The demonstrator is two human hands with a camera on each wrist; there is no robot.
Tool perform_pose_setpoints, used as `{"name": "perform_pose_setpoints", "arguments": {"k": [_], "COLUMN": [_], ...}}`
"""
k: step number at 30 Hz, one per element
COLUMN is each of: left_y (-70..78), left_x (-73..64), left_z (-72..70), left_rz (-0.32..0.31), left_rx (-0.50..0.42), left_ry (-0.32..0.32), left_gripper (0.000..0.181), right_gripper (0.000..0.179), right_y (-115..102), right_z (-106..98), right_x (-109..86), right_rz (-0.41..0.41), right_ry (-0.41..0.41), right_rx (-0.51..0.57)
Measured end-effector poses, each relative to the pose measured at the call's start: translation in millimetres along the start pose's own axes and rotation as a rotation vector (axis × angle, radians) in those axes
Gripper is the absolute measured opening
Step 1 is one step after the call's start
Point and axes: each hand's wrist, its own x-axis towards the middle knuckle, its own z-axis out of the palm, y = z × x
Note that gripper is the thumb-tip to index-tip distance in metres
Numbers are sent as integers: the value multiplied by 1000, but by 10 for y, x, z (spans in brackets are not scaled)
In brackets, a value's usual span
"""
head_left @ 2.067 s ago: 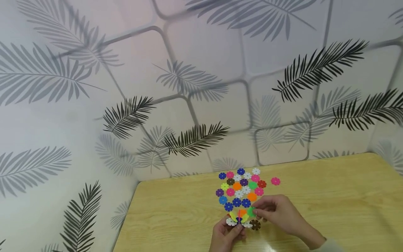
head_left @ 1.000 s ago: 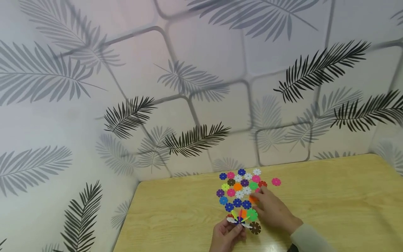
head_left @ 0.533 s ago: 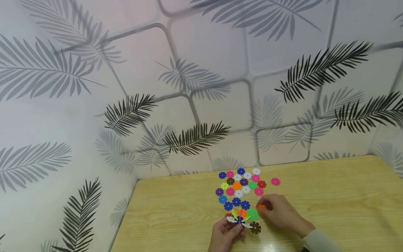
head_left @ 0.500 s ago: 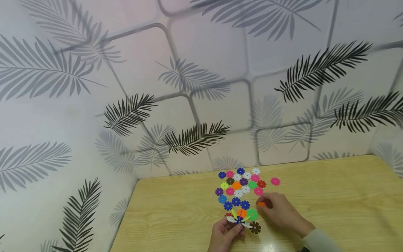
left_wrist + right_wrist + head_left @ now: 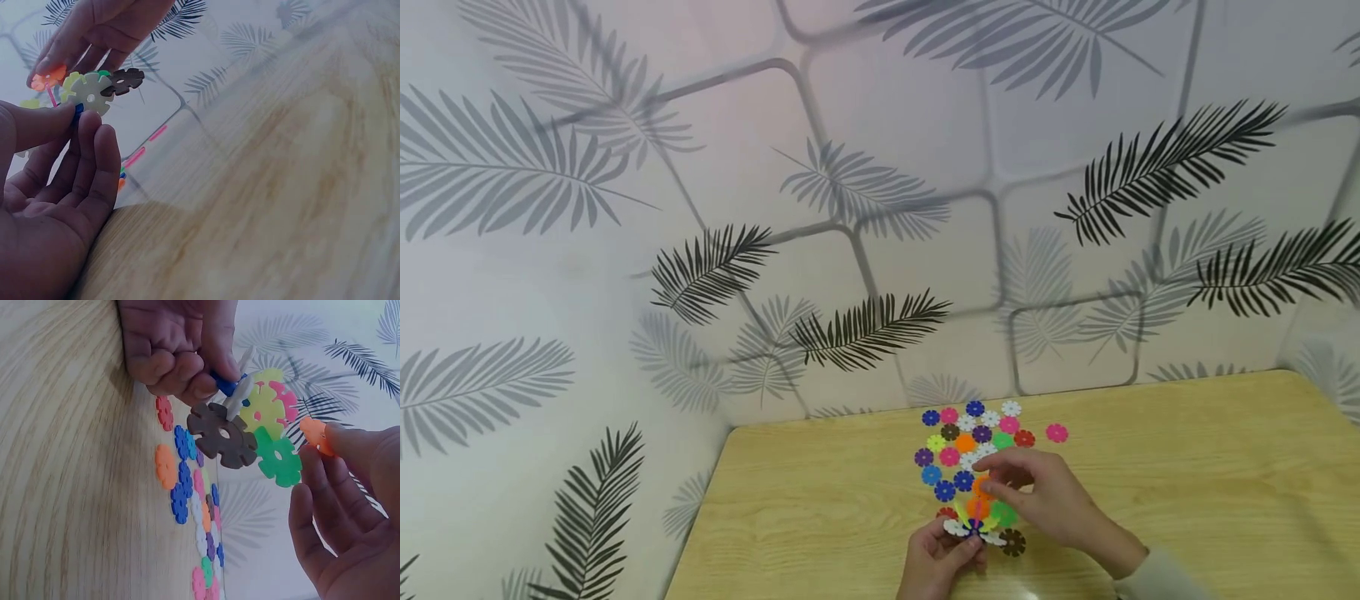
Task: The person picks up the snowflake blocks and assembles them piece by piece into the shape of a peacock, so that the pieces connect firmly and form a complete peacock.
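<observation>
My left hand (image 5: 936, 557) pinches a blue snowflake disc (image 5: 226, 382) between thumb and fingers, at the base of a joined cluster of slotted plastic discs. From it spread white discs (image 5: 92, 94), yellow discs (image 5: 261, 414) and a pink one (image 5: 287, 403). A green disc (image 5: 279, 457) and a brown disc (image 5: 222, 434) sit on the cluster's right side. Thumb and fingertips of my right hand (image 5: 1052, 496) pinch an orange disc (image 5: 317, 434). In the left wrist view that orange disc (image 5: 49, 78) is right at the tip of the pink one.
Loose discs of several colours lie flat beyond the hands, among them blue (image 5: 944, 491), purple (image 5: 923, 457) and red (image 5: 164, 412). A pink disc (image 5: 1057, 432) lies apart to the right. The wooden table (image 5: 812, 500) meets a leaf-patterned wall (image 5: 917, 250) at the back.
My right hand let go of the green disc at the cluster, reached to the loose discs, picked up an orange one and brought it left over the cluster. My left hand has stayed about in place.
</observation>
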Motion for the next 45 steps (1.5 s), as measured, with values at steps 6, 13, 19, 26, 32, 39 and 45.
{"name": "perform_pose_setpoints", "arguments": {"k": [6,13,19,26,32,39,45], "left_y": [-11,-8,-24,-21,-11,-16,-25], "left_x": [-4,6,-21,-28,-8,-5,-10], "left_z": [5,-9,-8,-15,-36,-32,-40], "left_rz": [13,-4,-5,18,23,8,26], "left_rx": [3,18,33,53,63,58,61], "left_ry": [-16,4,-2,-33,-53,-41,-36], "left_gripper": [34,38,41,42,45,40,33], "right_gripper": [11,13,12,13,12,12,11], "right_y": [-14,2,49,26,15,42,64], "right_z": [3,34,97,76,44,66,113], "right_x": [-8,-31,-66,-60,-58,-66,-79], "right_rz": [7,-21,-12,-56,-75,-23,-58], "right_ry": [-21,11,55,34,38,28,35], "right_rx": [47,73,75,93,87,65,56]}}
